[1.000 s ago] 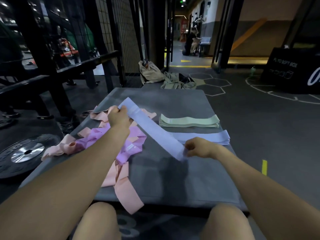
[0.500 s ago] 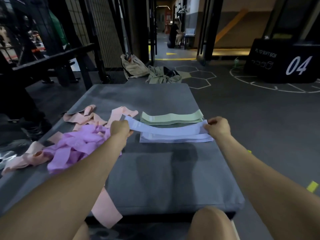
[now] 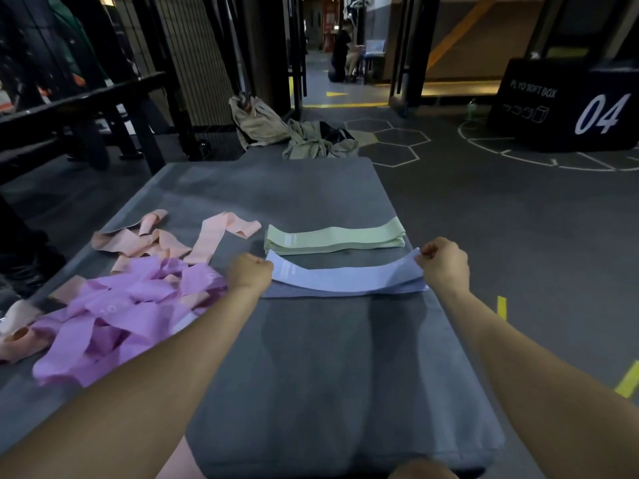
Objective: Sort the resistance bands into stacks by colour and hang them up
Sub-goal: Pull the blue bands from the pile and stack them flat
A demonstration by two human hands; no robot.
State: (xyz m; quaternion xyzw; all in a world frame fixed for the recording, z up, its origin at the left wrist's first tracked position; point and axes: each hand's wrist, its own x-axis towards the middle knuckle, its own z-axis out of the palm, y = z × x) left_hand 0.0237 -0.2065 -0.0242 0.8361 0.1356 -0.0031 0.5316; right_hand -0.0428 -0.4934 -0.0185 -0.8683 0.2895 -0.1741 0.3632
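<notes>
Two loose band heaps (image 3: 124,305) leftward

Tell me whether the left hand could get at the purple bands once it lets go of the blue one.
Probably yes. The left hand pinches the blue band right beside the purple bands, which lie loose on the mat with nothing between.

Both bare forearms reach forward from the bottom corners, angling in toward each other. The left hand (image 3: 249,271) is curled into a fist, knuckles up, pinching one end of a blue band (image 3: 345,280). The right hand (image 3: 444,262) is curled the same way, pinching the other end, level with the left
</notes>
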